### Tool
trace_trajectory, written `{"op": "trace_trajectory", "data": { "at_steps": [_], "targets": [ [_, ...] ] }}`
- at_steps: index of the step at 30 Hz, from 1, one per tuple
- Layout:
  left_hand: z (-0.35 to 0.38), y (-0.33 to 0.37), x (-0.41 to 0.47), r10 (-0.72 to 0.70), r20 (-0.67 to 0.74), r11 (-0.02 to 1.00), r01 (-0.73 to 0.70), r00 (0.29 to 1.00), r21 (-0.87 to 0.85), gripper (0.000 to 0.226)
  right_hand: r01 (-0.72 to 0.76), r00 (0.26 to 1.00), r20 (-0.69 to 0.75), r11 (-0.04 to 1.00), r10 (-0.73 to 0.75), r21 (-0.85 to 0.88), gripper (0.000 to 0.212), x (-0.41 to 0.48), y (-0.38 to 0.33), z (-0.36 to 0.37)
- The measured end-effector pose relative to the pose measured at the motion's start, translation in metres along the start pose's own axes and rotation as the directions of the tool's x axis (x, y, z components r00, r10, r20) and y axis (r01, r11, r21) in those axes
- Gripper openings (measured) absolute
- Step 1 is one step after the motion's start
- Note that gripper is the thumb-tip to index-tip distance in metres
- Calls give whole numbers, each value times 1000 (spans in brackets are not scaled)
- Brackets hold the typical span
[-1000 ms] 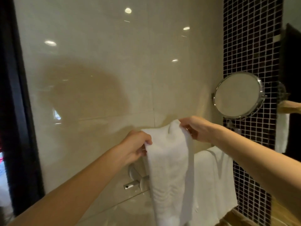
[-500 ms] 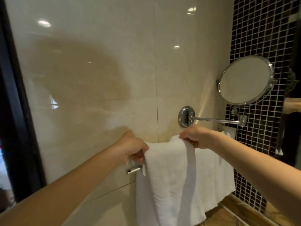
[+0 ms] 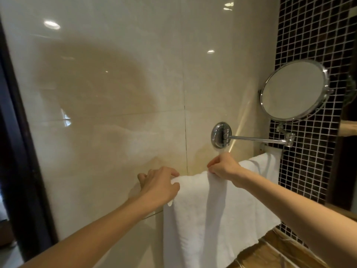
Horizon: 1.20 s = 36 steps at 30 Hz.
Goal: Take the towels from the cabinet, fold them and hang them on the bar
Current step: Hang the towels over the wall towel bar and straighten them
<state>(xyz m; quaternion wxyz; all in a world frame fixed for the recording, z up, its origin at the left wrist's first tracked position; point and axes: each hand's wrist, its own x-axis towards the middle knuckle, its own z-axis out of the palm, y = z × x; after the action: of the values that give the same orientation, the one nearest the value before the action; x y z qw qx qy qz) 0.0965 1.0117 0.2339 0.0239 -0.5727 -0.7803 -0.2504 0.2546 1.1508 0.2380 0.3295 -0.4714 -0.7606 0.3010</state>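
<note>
the folded white towel point(image 3: 195, 215) that a second ago was held up in the air in front of the wall is now draped over the bar, its top fold level with the hands and its length hanging straight down; the bar itself is hidden under the cloth here, with only a hint of its far-right end point(image 3: 263, 147) showing near the dark mosaic wall. that suggests the hang for this towel is almost finished, with only some straightening along the top edge left to do. a second white towel point(image 3: 258, 171) already hangs further right on the same bar, just beside and partly behind this one. the left hand point(image 3: 158, 187) rests on the towel's left top corner, its fingers point(image 3: 173, 174) curled over the fold and closed on the cloth. the right hand point(image 3: 224, 167) is at the right top corner, its fingers bunched tightly together, pinching the towel's edge against the bar. above them a round chrome mirror point(image 3: 294, 89) on its swing arm point(image 3: 257, 139) juts out from the cream tiled wall point(image 3: 116, 93), close enough that a lifted hand could knock it.
</note>
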Motion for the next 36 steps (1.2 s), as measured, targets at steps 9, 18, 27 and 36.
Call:
{"op": "trace_trajectory", "data": {
  "at_steps": [9,18,27,36],
  "targets": [
    [14,-4,-5,108,-41,933,-87,993,349,29,363,928,93,815,-362,-452,26,-24,0,15],
    [24,-2,-4,183,-69,914,-144,981,379,37,472,849,161,584,-504,-661,30,-40,4,22],
    [26,9,-3,205,-59,913,-170,977,371,29,662,740,301,570,-602,-487,22,-40,21,30],
    [30,12,-9,252,-151,916,-185,956,356,30,599,800,293,674,-524,-432,37,-42,15,24]
  ]
}}
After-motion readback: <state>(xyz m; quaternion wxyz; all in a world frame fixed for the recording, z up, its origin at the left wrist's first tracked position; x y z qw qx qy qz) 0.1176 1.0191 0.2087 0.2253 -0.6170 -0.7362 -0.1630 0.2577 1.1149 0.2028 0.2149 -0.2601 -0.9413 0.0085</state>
